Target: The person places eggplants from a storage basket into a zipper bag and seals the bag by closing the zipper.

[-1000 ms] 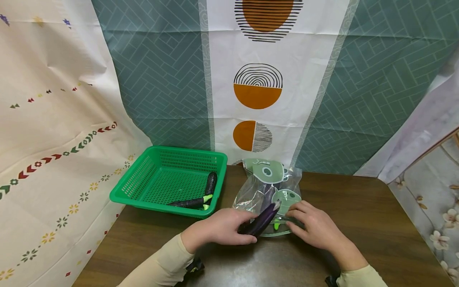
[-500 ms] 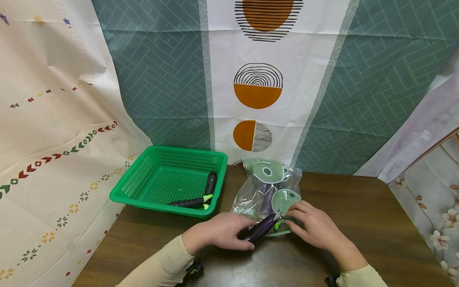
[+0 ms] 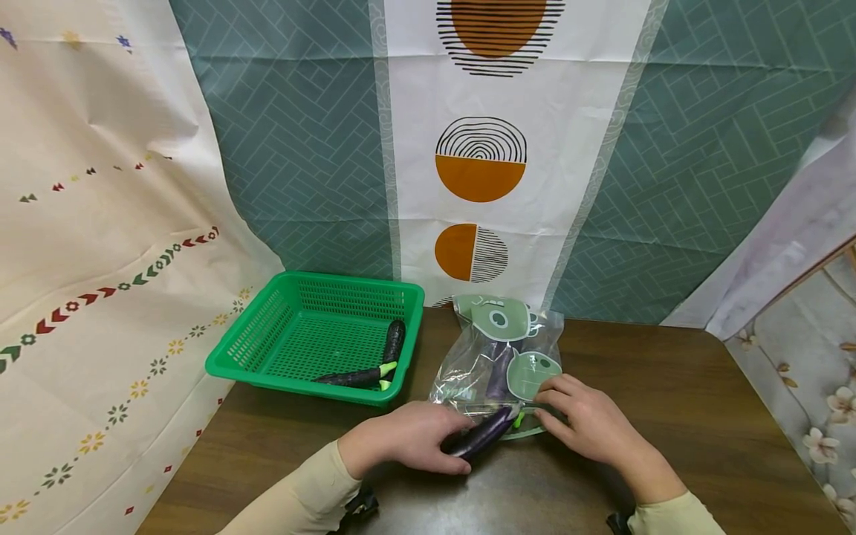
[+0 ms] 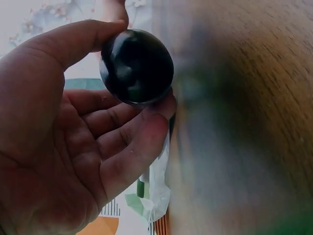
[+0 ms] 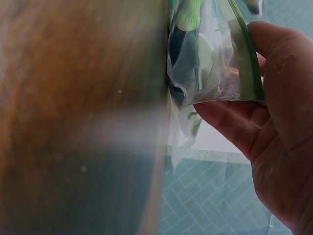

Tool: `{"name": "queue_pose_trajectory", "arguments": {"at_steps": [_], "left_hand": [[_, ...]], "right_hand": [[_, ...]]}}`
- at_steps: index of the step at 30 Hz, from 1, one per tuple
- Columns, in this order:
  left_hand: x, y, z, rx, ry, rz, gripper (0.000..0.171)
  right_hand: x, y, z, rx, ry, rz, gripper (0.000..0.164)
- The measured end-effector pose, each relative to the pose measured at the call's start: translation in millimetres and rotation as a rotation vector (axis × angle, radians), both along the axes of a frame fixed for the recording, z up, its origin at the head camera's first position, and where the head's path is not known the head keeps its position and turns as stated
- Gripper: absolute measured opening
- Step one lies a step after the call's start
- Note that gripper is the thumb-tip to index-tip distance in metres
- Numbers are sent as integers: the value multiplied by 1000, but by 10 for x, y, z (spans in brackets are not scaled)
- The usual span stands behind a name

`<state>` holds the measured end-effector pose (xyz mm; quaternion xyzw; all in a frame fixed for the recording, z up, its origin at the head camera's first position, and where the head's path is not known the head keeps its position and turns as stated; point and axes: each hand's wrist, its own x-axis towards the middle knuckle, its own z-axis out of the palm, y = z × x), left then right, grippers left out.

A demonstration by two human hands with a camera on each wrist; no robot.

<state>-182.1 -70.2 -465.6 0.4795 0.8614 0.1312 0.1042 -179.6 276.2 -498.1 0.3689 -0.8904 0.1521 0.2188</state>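
My left hand (image 3: 421,438) holds a dark purple eggplant (image 3: 487,434) between thumb and fingers, its pale stem end pointing right, at the mouth of a clear zip bag (image 3: 461,371). The eggplant's rounded end (image 4: 139,66) faces the left wrist camera. On the bag's right, my right hand (image 3: 585,422) pinches the green-edged mouth (image 5: 252,63), thumb on one side and fingers on the other. Inside the bag lie a purple eggplant (image 3: 498,373) and a dark vegetable with a light green stem (image 5: 190,17); green printed patches partly hide the contents.
A green plastic basket (image 3: 230,368) stands at the left on the wooden table (image 3: 669,394). In it lie two dark vegetables (image 3: 357,377) with light green stems. A patterned cloth (image 3: 321,148) hangs behind the table, with a floral sheet (image 3: 819,416) at the right.
My left hand has lowered the eggplant toward the near side of the bag's mouth, shifting slightly left. My right hand has stayed at the bag's edge.
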Motion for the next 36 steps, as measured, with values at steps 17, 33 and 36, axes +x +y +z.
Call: {"name": "queue_pose_trajectory", "arguments": {"at_steps": [17,33,36], "left_hand": [[-19,-66,-79,21,-91,3,29],[43,-66,-11,-41,-129,42,28],[45,-68,-10,-46,-150,57,28]], "right_hand": [[3,-2,5,4,-4,-10,15],[-14,6,-5,1,8,-2,13],[-16,7,-5,-4,14,3,13]]}}
